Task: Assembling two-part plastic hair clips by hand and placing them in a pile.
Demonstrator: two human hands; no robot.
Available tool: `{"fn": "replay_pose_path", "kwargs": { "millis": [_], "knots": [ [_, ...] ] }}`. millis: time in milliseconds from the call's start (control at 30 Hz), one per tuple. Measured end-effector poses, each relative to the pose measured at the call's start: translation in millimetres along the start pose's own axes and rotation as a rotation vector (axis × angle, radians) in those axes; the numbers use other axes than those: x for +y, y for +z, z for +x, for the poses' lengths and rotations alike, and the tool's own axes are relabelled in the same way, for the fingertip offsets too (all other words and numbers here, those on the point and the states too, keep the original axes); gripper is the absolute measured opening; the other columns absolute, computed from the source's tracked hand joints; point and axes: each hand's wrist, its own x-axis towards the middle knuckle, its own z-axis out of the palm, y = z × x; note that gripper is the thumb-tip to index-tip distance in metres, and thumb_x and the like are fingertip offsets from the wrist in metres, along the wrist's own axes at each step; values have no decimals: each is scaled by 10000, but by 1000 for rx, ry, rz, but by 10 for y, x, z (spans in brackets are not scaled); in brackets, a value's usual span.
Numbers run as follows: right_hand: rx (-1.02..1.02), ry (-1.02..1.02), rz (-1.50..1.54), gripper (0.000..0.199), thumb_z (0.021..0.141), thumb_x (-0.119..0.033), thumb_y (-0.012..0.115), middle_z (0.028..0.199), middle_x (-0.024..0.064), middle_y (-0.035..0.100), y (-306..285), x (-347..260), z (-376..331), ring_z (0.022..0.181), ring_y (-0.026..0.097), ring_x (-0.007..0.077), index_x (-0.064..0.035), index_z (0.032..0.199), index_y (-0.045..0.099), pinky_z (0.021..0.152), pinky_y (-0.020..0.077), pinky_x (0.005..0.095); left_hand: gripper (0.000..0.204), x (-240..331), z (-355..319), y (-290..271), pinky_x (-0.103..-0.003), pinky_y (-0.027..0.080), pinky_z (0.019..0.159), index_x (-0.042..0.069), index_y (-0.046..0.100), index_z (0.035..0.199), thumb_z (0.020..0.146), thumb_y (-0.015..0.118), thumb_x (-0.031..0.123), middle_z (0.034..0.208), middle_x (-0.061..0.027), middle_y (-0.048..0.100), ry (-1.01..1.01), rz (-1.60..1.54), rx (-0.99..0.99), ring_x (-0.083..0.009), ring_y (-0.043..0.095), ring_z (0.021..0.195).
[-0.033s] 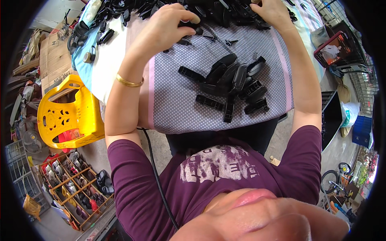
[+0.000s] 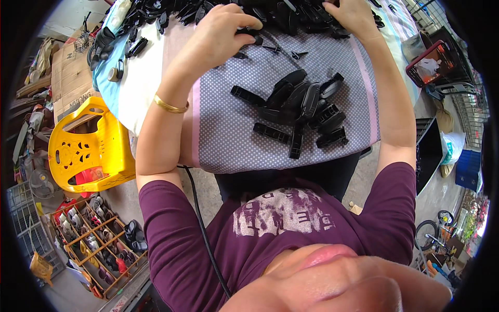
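Black plastic parts [image 2: 304, 106] mid-cloth, left hand [image 2: 218, 36] and right hand [image 2: 353, 15] clenched on far-edge pieces [image 2: 291, 13], near cloth [image 2: 228, 140] bare

Both arms reach away from the body toward the far side, forearms bare, upper arms covered by dark purple short sleeves. The left hand [image 2: 221, 34] lies palm down at the far left, its fingers [image 2: 244, 23] curled inward and pressed down at their tips, the wrist slightly bent; a thin gold bangle [image 2: 170, 106] circles the left forearm just behind the wrist. The right hand [image 2: 351, 15] sits at the far right, partly cut by the upper edge of the view, back of the hand up and fingers bent downward. The two hands are well apart, elbows bent and spread outward.
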Motion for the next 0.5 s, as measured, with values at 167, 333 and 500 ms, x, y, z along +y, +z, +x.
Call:
{"fn": "replay_pose_path", "kwargs": {
  "millis": [167,333,500],
  "knots": [
    [258,-58,330,149,940,-160,676,835,132,718,76,52,64,748,717,261,-17,979,663,671,562,333,408,184,28,94,-316,548,888,151,716,1277,877,791,169,1043,-34,698,-16,309,193,-192,653,977],
    [-69,187,944,176,1073,-186,552,831,22,663,51,-492,-34,721,656,86,-32,1136,608,583,534,229,372,196,62,-28,-440,494,956,55,692,1180,818,753,120,1193,-122,606,4,-46,153,-316,562,1161],
    [-285,280,1121,219,1074,-189,566,785,-4,659,-49,-750,-152,639,618,74,-44,1225,630,540,505,233,267,350,183,56,-376,539,883,14,677,1059,814,773,63,1149,-123,665,-159,102,102,-273,636,1083]
  ]
}}
